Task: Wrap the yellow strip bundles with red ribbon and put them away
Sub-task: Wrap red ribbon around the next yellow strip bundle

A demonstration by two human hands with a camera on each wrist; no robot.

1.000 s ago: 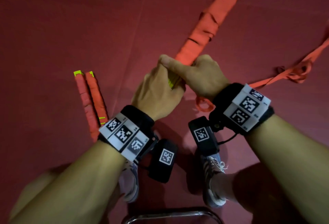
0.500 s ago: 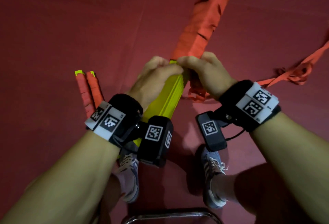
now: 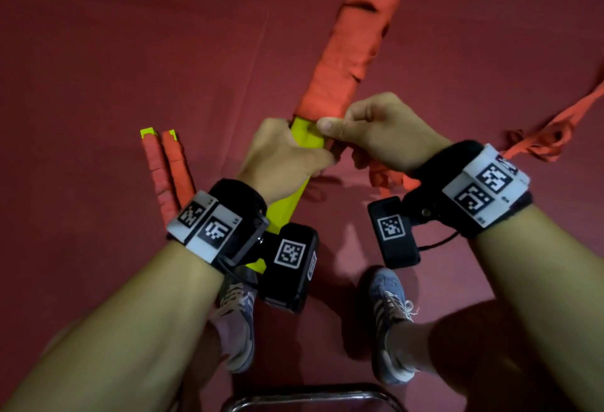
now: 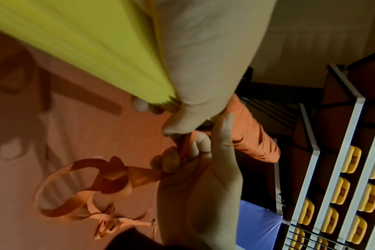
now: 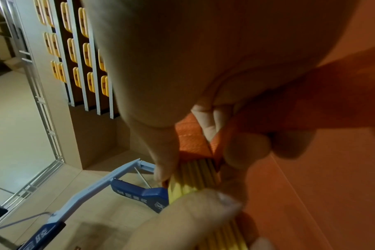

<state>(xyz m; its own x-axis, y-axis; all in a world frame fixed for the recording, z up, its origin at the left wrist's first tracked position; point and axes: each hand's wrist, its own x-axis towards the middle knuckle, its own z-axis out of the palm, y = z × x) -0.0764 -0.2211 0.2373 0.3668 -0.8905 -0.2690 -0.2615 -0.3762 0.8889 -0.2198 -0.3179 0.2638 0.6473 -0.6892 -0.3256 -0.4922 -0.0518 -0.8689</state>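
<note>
The left hand (image 3: 284,159) is closed around the yellow strip bundle (image 3: 286,212), held over the red floor (image 3: 98,52), just below the bundle's wrapped upper part. The right hand (image 3: 382,133) pinches the red ribbon (image 3: 353,35) at the wrap's edge, and the loose tail trails right. Two wrapped bundles (image 3: 166,169) lie side by side on the left.

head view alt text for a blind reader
A left hand grips a yellow strip bundle partly wrapped in red ribbon; the right hand pinches the ribbon at the wrap's edge. Two wrapped bundles lie on the red floor.
</note>
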